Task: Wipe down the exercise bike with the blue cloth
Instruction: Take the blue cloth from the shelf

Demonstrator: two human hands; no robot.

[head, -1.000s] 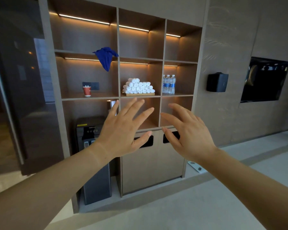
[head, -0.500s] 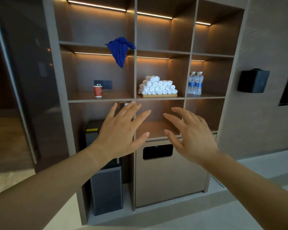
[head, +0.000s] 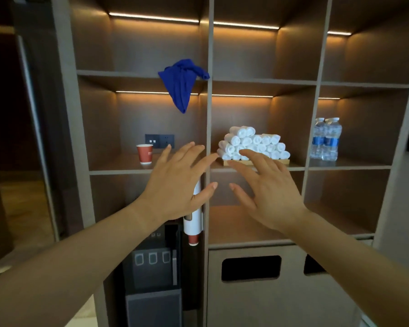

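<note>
A blue cloth (head: 181, 83) hangs over the front edge of an upper shelf in a wooden shelving unit (head: 208, 128), its tip drooping into the compartment below. My left hand (head: 177, 185) is stretched out in front of me with fingers spread, holding nothing, well below the cloth. My right hand (head: 267, 190) is beside it, also spread and empty, in front of the shelf with the rolled towels. No exercise bike is in view.
A red paper cup (head: 145, 154) stands on the middle-left shelf. Rolled white towels (head: 253, 143) are stacked on a wooden tray, water bottles (head: 326, 139) to their right. Below are a water dispenser (head: 154, 267) with a cup holder (head: 194, 220) and a cabinet with slots (head: 250, 267).
The view has moved closer to the shelving unit, which now fills the frame. Both hands stay raised and spread, now nearer the shelves and higher against them.
</note>
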